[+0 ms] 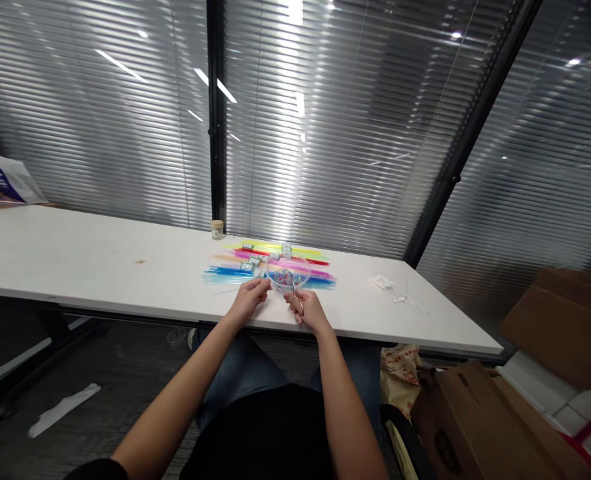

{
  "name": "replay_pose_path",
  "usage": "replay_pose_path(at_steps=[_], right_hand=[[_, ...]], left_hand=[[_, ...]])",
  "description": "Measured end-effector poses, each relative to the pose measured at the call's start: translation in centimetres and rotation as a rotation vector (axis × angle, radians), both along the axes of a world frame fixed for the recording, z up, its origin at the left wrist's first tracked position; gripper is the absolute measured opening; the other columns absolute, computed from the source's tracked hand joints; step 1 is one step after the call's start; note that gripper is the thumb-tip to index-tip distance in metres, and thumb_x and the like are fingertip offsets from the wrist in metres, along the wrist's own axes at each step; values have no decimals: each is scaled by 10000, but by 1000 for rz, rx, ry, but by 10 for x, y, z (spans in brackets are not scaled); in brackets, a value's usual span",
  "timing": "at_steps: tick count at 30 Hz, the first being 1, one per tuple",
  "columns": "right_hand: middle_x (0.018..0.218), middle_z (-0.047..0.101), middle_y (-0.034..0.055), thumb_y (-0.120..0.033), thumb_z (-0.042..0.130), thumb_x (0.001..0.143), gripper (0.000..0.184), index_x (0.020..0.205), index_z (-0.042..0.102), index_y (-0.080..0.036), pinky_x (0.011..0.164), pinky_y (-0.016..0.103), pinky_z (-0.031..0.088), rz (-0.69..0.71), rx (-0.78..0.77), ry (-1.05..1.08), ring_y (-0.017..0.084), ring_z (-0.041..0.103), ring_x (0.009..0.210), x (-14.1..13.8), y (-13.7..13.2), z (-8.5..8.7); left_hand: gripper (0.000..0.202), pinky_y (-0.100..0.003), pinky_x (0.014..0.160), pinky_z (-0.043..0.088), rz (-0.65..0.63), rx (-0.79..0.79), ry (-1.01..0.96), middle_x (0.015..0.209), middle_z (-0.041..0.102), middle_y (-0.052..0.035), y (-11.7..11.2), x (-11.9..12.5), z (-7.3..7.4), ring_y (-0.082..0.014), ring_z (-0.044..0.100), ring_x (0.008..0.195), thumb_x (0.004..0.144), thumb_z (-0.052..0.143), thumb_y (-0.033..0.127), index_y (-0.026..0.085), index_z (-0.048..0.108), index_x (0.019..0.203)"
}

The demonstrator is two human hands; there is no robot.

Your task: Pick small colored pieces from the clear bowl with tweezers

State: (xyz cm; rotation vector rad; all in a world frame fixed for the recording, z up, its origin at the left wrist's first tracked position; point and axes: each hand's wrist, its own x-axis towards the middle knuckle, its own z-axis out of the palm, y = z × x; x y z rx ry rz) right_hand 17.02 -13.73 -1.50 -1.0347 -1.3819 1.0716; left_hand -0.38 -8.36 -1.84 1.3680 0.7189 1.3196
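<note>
A clear round bowl (307, 265) with small multicoloured bits in it stands on the white table in front of me. My right hand (306, 307) is closed around the handles of a pair of scissors (295, 291), whose blades reach over the bowl's near side. At the bowl's left edge my left hand (252, 299) is pinched closed; whatever lies between its fingertips is too small to make out. Behind and beside the bowl lie rows of thin straw-like sticks in yellow, red (320, 262), pink and blue (220, 271), with several small labels on them.
A small lidded jar (217, 231) stands by the window frame. Crumpled clear plastic (382, 283) and a thin loop lie to the right on the table (85, 260). Cardboard boxes (475, 420) and a printed bag (400, 373) are at the lower right.
</note>
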Motion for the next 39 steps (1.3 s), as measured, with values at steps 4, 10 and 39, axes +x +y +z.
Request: replay_pose_path(at_steps=[4,10,39], right_hand=[[471,420,-78,-560,677,731,422,643,522,-177,303,208,220,-14,23,11,58,346,290,1,2,-2],[448,422,-72,-604,641,742,461,666,575,-153,288,206,209,36,1,50,69,375,268,3,1,-1],[441,395,-85,-594,658,730,439,661,545,-175,302,210,234,4,1,1,64,343,283,1,2,-2]], left_hand=[[377,-199,489,279,10,-17,-12,581,487,21,-1,1,0,-70,389,497,738,701,500,142,602,672],[386,-208,492,280,15,-34,-25,574,474,25,-2,1,2,-80,388,505,727,699,519,149,599,676],[417,-206,461,293,27,-109,-110,527,445,36,-6,3,9,-72,379,468,630,764,506,155,545,583]])
